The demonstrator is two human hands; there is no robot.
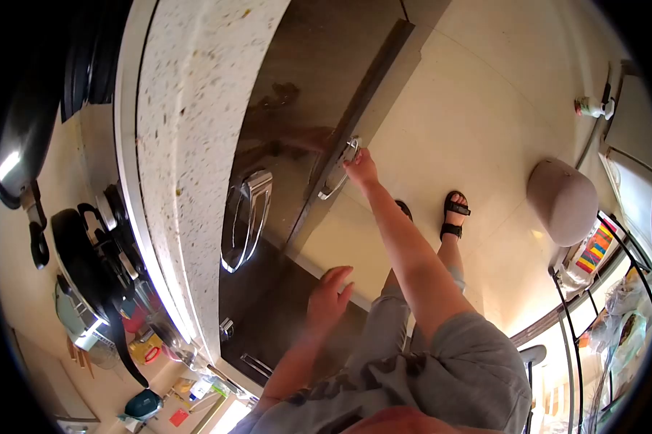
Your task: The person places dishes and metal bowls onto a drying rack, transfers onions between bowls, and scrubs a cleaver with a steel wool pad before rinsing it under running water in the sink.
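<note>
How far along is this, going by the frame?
Already done: the right hand has reached the curved silver metal handle on the glossy dark brown cabinet front.
In hand: its fingers are closed around that handle; the left hand looks empty, fingers apart.
Left: the grip has yet to be released, and probably the front's movement finished, though opening or closing can't be told.

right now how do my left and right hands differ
The right hand is closed on a metal handle, while the left hand is open and holds nothing visible. The right hand is farther out on a nearly straight arm; the left hand is closer to the body. The right hand's fingers wrap the handle, while the left hand's are loosely bent with the thumb apart. Both are bare.
</note>
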